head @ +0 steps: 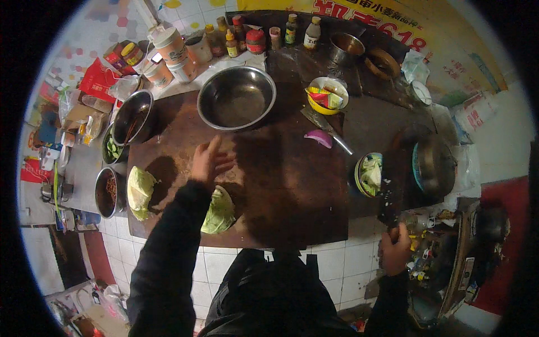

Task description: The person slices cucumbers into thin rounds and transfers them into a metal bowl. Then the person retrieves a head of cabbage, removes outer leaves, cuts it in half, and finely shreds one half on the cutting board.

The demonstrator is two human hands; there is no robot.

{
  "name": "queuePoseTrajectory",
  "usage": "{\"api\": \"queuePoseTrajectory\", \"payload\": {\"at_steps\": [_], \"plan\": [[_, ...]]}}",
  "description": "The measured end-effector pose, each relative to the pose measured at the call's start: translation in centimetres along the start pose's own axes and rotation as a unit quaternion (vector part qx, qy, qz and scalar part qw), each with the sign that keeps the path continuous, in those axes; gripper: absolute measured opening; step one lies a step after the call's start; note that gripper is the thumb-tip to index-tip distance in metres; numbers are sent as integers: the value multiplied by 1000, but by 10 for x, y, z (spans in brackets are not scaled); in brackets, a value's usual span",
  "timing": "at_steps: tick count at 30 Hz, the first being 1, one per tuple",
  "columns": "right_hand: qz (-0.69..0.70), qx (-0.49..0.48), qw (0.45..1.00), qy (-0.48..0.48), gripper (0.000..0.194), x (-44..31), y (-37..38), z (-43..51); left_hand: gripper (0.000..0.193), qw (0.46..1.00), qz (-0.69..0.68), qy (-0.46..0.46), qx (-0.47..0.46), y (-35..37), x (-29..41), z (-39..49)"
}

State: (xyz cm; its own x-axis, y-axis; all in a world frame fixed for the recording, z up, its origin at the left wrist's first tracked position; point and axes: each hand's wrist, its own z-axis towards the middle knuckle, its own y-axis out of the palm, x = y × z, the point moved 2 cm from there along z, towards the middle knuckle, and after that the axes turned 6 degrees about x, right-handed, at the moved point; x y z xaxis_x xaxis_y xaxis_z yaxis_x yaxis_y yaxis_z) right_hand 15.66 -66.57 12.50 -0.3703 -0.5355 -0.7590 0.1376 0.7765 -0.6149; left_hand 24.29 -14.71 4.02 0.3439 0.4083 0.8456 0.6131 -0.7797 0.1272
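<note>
My left hand (209,161) hangs over the dark wooden board (269,185), empty, its fingers apart. Below it a piece of cabbage (220,212) is partly hidden by my black sleeve. Another cabbage piece (140,191) lies at the board's left edge. My right hand (396,248) is closed on the handle of a cleaver (389,206), whose dark blade has pale bits on it. Just left of the blade, cut cabbage (371,172) fills a bowl (358,175). A steel basin (236,97) stands at the back of the board, with no food visible inside.
A second knife (326,126) lies beside a purple onion piece (319,138) and a yellow bowl (326,108) holding packets. Steel bowls (141,103) (101,191) line the left side. Seasoning bottles (290,30) stand along the back. A dark round pan (438,166) is at the right.
</note>
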Motion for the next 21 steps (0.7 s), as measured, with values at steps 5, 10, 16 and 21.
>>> {"api": "queuePoseTrajectory", "payload": {"at_steps": [5,10,16,21], "plan": [[-35,-75,996,-43,24,-14,27,-44,47,997,-19,47,-56,56,16,68],[-56,-173,983,-38,39,-35,73,-69,28,994,5,-9,-109,75,32,58],[-90,-245,948,-180,39,-82,120,-83,39,953,210,212,-59,-20,39,-8],[-86,-310,918,-231,30,-115,166,-80,62,832,435,339,66,-122,-7,-126]]}}
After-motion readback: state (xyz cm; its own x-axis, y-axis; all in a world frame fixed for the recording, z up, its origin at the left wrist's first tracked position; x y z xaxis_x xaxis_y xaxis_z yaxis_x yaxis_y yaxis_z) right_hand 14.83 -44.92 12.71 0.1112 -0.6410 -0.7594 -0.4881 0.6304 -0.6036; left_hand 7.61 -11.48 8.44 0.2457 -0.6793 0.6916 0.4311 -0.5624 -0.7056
